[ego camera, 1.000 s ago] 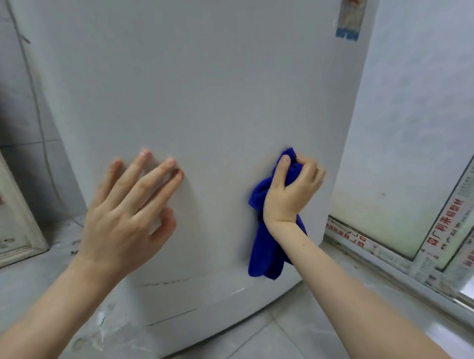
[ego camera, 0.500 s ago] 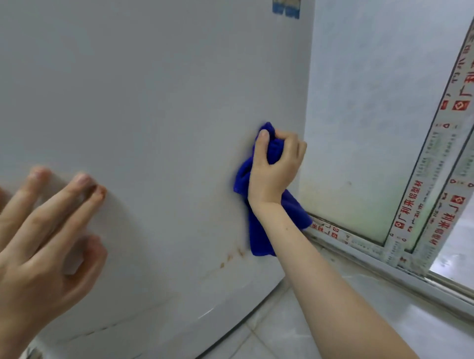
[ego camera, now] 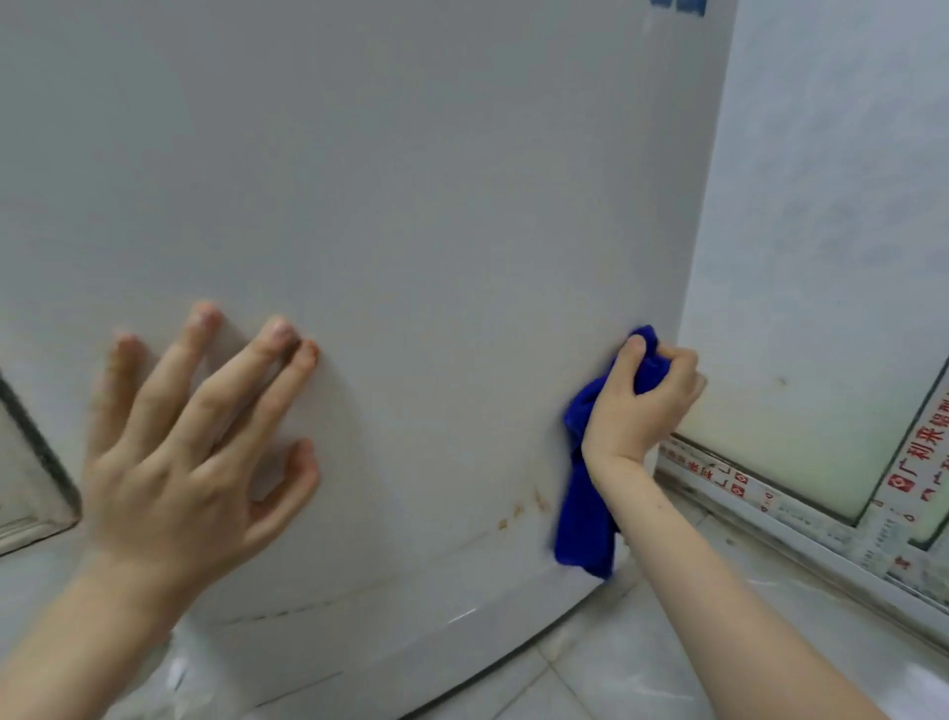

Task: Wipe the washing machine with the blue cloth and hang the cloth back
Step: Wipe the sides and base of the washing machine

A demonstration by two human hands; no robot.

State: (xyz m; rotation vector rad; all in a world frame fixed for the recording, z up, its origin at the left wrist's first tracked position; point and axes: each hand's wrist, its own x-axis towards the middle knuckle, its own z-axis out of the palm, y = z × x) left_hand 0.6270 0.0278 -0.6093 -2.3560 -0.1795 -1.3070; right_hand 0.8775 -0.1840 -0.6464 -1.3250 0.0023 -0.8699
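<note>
The white washing machine [ego camera: 411,205] fills most of the view, seen from close up at its lower side panel. My right hand [ego camera: 637,406] grips the bunched blue cloth [ego camera: 585,529] and presses it against the panel near its right edge; the cloth's loose end hangs down below my wrist. My left hand [ego camera: 200,437] rests flat on the panel at the lower left, fingers spread. Small rust-coloured marks [ego camera: 518,509] sit just left of the hanging cloth.
A frosted window [ego camera: 811,257] with a taped aluminium frame [ego camera: 770,509] stands right of the machine, close to my right hand. Pale floor tiles [ego camera: 642,668] run below. A framed object [ego camera: 31,478] leans at the far left. A blue sticker [ego camera: 678,5] marks the machine's top.
My right hand has slid the cloth right to the panel's edge. The view has swung back left, bringing my whole left hand into sight; it still rests on the panel.
</note>
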